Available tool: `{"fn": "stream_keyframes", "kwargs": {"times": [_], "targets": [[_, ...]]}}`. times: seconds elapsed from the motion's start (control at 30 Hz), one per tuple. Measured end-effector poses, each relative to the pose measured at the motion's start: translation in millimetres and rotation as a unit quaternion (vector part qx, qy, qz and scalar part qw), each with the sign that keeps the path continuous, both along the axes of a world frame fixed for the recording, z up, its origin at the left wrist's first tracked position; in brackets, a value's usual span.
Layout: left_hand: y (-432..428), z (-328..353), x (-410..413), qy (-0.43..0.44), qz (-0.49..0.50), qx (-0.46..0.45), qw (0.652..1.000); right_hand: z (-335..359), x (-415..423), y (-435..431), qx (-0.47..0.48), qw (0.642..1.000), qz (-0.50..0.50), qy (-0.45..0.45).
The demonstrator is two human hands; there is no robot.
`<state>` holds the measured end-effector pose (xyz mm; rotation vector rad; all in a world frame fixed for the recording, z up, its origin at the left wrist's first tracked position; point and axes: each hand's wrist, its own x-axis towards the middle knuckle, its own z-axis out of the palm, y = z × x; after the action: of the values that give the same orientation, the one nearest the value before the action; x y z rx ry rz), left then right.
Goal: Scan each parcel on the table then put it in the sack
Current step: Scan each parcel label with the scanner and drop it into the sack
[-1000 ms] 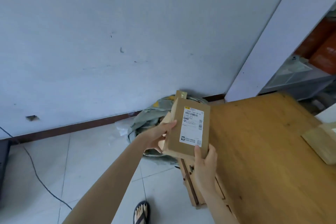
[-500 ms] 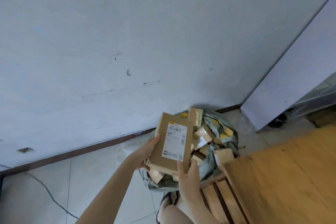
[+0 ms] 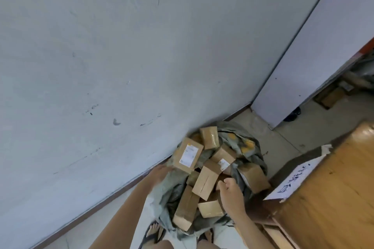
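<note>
A grey-green sack lies open on the floor against the wall, holding several brown cardboard parcels. A flat brown parcel with a white label sits tilted at the sack's far left edge. My left hand grips that parcel's lower left corner. My right hand hovers over the middle of the sack, off the parcel, fingers loosely curled with nothing in them. Just left of it stands a plain box.
The wooden table fills the lower right, with a torn white cardboard flap along its left edge. The wall runs behind the sack; a white panel stands at the right. My sandalled feet stand just before the sack.
The labelled parcel has gone down and forward from in front of me to the sack's far left edge. My right hand has let go of it. The view has swung down onto the sack.
</note>
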<state>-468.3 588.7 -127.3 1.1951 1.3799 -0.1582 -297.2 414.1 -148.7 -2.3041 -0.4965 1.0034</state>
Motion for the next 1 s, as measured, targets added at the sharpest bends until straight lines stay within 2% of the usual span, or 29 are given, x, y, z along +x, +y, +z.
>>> {"fn": "stream_keyframes", "kwargs": {"times": [0.1,0.2,0.37,0.63,0.8,0.9,1.0], "targets": [[27,-5,-11,0.039,-0.065,-0.023,0.997,-4,-20,5,-0.016,0.999,-0.043,-0.011],[57,-12,-14,0.032,-0.106,-0.040,0.993,-2,-52,9,-0.029,0.995,-0.090,-0.026],[84,-1,-16,0.046,-0.230,-0.025,0.972,4,-109,20,-0.017,0.981,-0.192,-0.015],[73,13,5,0.074,-0.339,-0.049,0.937,17,-146,4,0.020,0.949,-0.313,0.010],[24,26,57,0.037,-0.434,-0.005,0.900,39,-135,-33,0.028,0.931,-0.362,-0.029],[-14,40,96,-0.039,-0.507,0.053,0.860,54,-115,-62,0.021,0.929,-0.366,-0.052],[-58,61,136,-0.074,-0.563,0.100,0.817,69,-90,-99,0.021,0.922,-0.378,-0.077]]}}
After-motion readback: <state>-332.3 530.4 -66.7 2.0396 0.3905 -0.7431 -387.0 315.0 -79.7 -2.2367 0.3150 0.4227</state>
